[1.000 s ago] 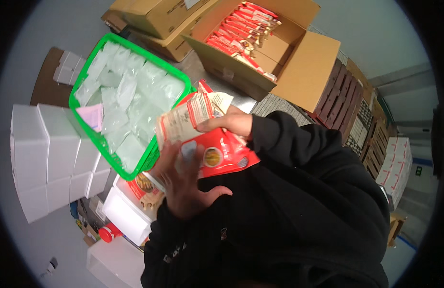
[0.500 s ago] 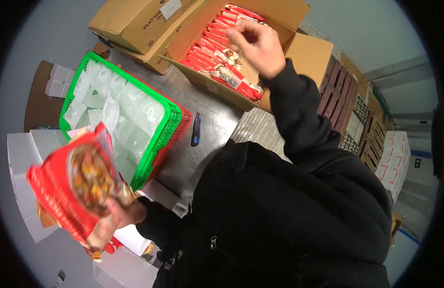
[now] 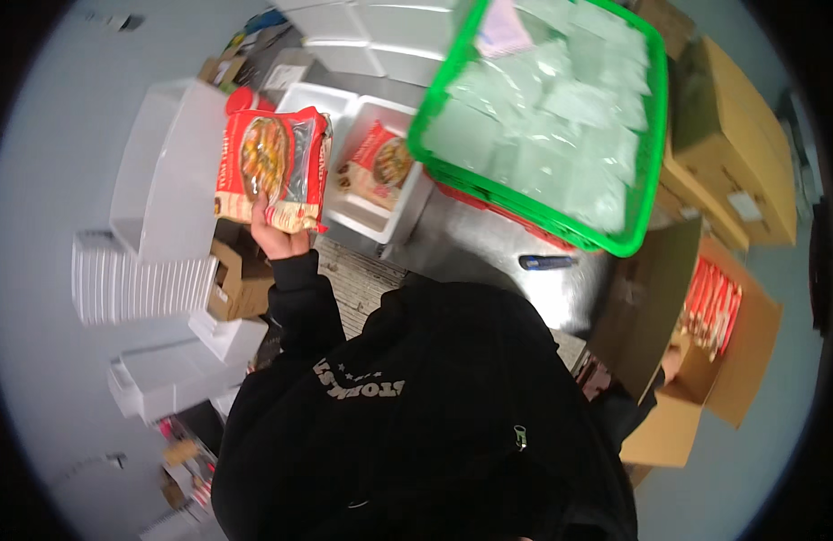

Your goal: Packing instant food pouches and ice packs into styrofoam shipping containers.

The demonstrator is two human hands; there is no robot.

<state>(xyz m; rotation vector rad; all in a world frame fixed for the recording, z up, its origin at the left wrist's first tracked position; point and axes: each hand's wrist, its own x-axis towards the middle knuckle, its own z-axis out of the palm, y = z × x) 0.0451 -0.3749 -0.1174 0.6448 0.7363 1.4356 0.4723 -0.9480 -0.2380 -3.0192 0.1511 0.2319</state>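
A red and cream food packet (image 3: pixel 281 167), with a picture of a dish on its front, is upright in my left hand (image 3: pixel 279 238). The fingers grip its lower edge. This packet is held in front of two white boxes; in the nearer one (image 3: pixel 407 194) lies a similar red packet (image 3: pixel 380 167). At the far right, my right hand (image 3: pixel 672 362) is at an open cardboard box (image 3: pixel 744 361), beside a row of red packets (image 3: pixel 712 307). A box flap and the small size of the hand hide its fingers.
A green crate (image 3: pixel 655 135) full of clear ice packs stands at the top, on a red crate. A blue box cutter (image 3: pixel 547 262) lies on the metal table (image 3: pixel 489 243). White boxes (image 3: pixel 146 278) are stacked at left; closed cartons (image 3: pixel 736 153) stand at right.
The view has turned left, bringing the white boxes into sight. My left hand has carried the packet to beside them. My right hand has dropped from above the cardboard box to its near side.
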